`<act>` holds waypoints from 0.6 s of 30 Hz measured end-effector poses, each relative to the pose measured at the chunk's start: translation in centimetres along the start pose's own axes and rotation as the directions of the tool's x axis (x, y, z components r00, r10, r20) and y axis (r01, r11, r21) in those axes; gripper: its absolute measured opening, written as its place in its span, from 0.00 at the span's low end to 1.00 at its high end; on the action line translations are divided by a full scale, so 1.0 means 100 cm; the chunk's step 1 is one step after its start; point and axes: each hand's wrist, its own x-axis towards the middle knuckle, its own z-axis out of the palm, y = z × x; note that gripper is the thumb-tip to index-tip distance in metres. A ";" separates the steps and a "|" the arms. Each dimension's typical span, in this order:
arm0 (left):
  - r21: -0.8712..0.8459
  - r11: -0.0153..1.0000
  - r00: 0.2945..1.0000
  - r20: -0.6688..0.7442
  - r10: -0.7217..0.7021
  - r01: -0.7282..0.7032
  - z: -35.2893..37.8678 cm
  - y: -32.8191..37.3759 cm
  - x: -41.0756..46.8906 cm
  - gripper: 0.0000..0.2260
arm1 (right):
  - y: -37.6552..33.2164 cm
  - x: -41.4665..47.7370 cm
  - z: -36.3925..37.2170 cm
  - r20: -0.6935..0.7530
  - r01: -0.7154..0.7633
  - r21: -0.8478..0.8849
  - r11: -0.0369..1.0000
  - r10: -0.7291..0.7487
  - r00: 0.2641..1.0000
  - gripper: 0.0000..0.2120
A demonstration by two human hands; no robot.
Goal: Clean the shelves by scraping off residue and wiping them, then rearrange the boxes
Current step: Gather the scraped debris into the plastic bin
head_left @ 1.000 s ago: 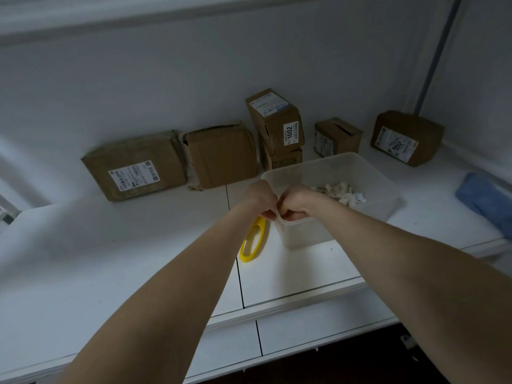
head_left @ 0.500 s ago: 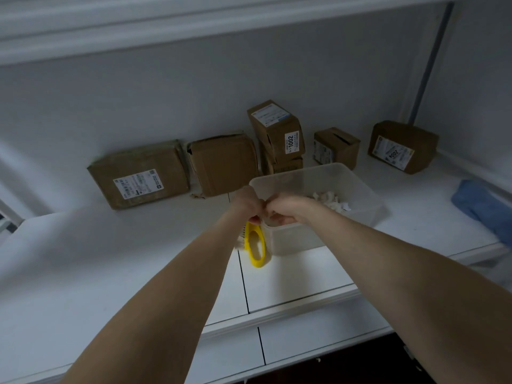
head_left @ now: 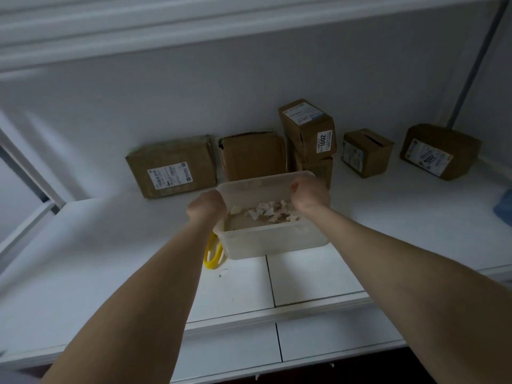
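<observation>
Over white shelf, left fingers and right fingers grip tub.

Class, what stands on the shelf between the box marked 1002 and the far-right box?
Head view: a smaller cardboard box with a slot in its top, apart from both the 1002 box and the far-right box.

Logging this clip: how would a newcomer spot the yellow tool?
On the white shelf, find the translucent tub gripped by the left hand and right hand. The yellow tool lies by its near left corner, the only yellow thing among brown boxes.
</observation>
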 end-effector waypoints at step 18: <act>-0.215 0.897 0.923 -0.070 0.379 -0.385 0.004 0.156 -0.026 0.12 | 0.064 0.011 -0.041 0.027 -0.120 -0.019 0.993 0.121 0.992 0.17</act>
